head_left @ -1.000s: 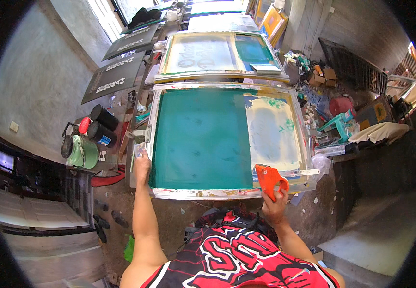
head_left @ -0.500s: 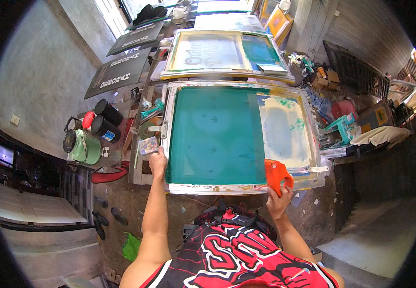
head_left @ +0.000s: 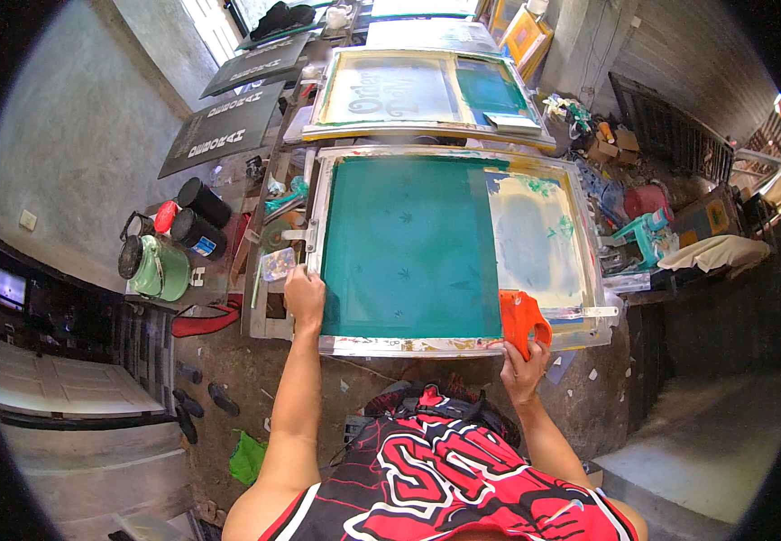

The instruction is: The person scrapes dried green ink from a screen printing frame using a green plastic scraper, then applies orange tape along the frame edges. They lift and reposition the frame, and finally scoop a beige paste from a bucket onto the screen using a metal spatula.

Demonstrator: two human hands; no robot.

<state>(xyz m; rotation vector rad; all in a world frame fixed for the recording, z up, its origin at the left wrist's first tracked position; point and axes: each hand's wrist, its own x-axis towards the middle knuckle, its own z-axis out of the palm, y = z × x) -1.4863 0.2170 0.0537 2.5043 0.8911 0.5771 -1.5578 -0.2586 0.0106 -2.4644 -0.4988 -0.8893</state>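
Observation:
A wide screen-printing frame (head_left: 427, 346) lies flat before me, its mesh coated green (head_left: 408, 252) with faint leaf shapes. A cream and bluish-grey patch (head_left: 539, 243) covers its right part. My left hand (head_left: 305, 298) is closed around the frame's left edge near the front corner, its fingertips partly hidden. At the front right, my right hand (head_left: 524, 371) grips a bright orange piece with a loop-shaped opening (head_left: 519, 317), held over the frame's front edge. Its exact kind is unclear.
Beyond lies another printing screen (head_left: 390, 90). Dark printed boards (head_left: 219, 126) lean at the left, near black cans (head_left: 199, 233) and a green pail (head_left: 160, 270). A clear plastic container (head_left: 278, 264) sits beside my left hand. Right of the table are a teal stool (head_left: 647, 239) and clutter.
The view has tilted slightly, so the screen sits a little higher. My left hand has turned and closed more over the frame's edge. My right hand still holds the orange piece.

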